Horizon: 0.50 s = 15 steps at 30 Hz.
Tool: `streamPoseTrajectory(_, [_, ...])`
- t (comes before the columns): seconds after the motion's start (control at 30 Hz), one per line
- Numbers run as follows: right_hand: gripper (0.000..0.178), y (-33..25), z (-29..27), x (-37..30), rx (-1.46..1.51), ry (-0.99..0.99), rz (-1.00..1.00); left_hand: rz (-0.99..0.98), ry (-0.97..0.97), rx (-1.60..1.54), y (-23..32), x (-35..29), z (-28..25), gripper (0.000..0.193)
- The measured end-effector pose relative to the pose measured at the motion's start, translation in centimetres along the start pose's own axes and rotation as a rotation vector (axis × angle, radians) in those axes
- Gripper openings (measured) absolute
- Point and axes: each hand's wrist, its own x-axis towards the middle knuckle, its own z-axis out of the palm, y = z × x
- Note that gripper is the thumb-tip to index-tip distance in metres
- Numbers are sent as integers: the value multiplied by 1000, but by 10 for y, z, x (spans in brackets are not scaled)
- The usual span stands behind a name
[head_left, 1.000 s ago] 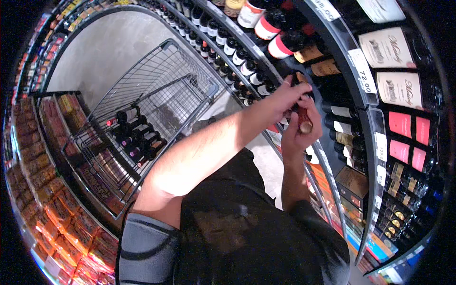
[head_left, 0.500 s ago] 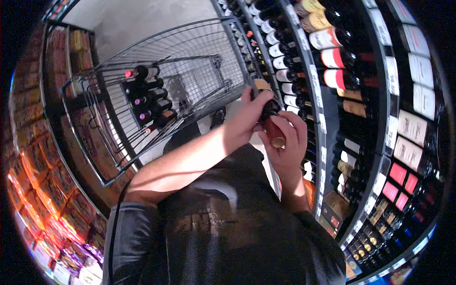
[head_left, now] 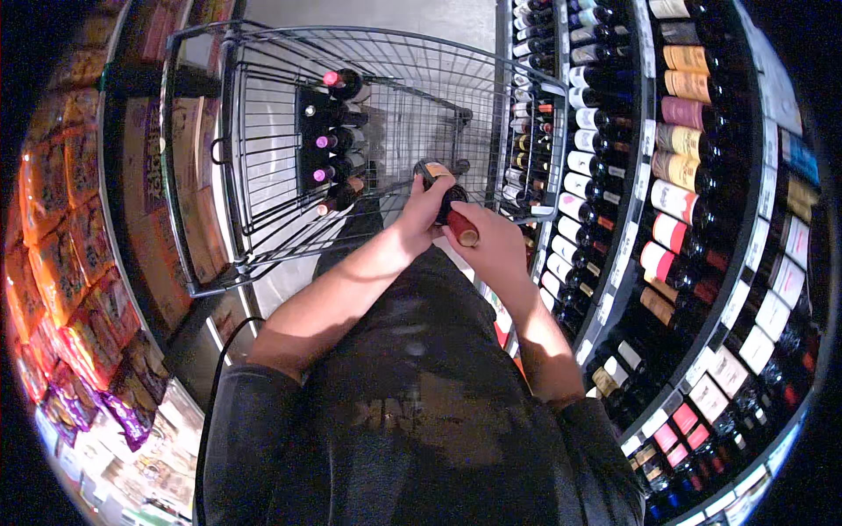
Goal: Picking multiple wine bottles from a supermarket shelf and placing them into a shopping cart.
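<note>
Toward the near side of the cart [head_left: 421, 131] the dark bottle [head_left: 450, 198] has been brought; a second ago it was held in front of the shelved bottles [head_left: 675, 167], off to the cart's right. (The whole view has been swung too, so the cart is now shown more squarely.) Whether the bottle's base is held above the cart or just short of it cannot be told.

By the left hand [head_left: 423, 210] the labelled body is gripped, the thumb laid along it and the other fingers partly hidden. By the right hand [head_left: 491, 237] the neck is clasped, its red foil left showing between the hands, with the foiled end pointed away from the cart, back toward the dark shirt [head_left: 412, 412].

Inside the cart, nearer its left end, a row of bottles [head_left: 351, 138] is laid side by side, pink and purple tops turned leftward. Just left of the cart, brown boxes [head_left: 158, 158] are stacked, and farther left of it orange packets [head_left: 61, 184] are piled. Beyond the cart's far side, grey floor [head_left: 421, 13] is seen.
</note>
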Motion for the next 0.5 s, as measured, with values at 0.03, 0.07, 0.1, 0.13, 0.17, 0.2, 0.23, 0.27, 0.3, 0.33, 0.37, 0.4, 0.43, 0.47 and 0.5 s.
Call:
streamPoseTrajectory(0.03, [41, 0, 9, 9, -2, -55, 27, -33, -33, 18, 2, 12, -14, 52])
streamPoseTrajectory(0.07, [41, 1, 19, 16, -5, -68, 17, -35, -62, 5, 6, 15, -23, 46])
streamPoseTrajectory(0.1, [39, 1, 29, 22, -14, -96, 28, -33, -57, -11, 9, 20, -32, 46])
streamPoseTrajectory(0.13, [38, 2, 38, 27, -25, -122, 39, -7, -72, -50, 9, 28, -42, 44])
streamPoseTrajectory(0.17, [38, 3, 49, 30, -31, -132, 37, 14, -90, -87, 6, 38, -52, 41])
streamPoseTrajectory(0.2, [39, 4, 59, 34, 17, -117, 51, 15, -92, -99, 2, 47, -62, 41])
streamPoseTrajectory(0.23, [39, 5, 67, 37, 65, -101, 66, 19, -131, -108, -2, 54, -73, 41])
streamPoseTrajectory(0.27, [39, 3, 74, 41, 82, -120, 84, 24, -169, -112, 0, 57, -82, 40])
streamPoseTrajectory(0.3, [39, 2, 80, 44, 79, -126, 82, 23, -169, -119, 1, 60, -91, 40])
streamPoseTrajectory(0.33, [39, 2, 86, 47, 67, -126, 112, -21, -197, -75, 1, 62, -100, 45])
streamPoseTrajectory(0.37, [39, 1, 93, 49, 57, -126, 146, -70, -224, -27, 1, 64, -107, 50])
streamPoseTrajectory(0.4, [39, 4, 100, 51, 56, -131, 150, -76, -223, -31, 1, 67, -112, 50])
streamPoseTrajectory(0.43, [39, 7, 108, 54, 40, -137, 150, -98, -215, -33, 0, 71, -116, 43])
streamPoseTrajectory(0.47, [39, 7, 113, 57, 25, -145, 151, -123, -205, -36, -1, 73, -119, 37])
streamPoseTrajectory(0.5, [39, 7, 118, 59, 23, -153, 158, -132, -203, -42, -2, 75, -122, 37])
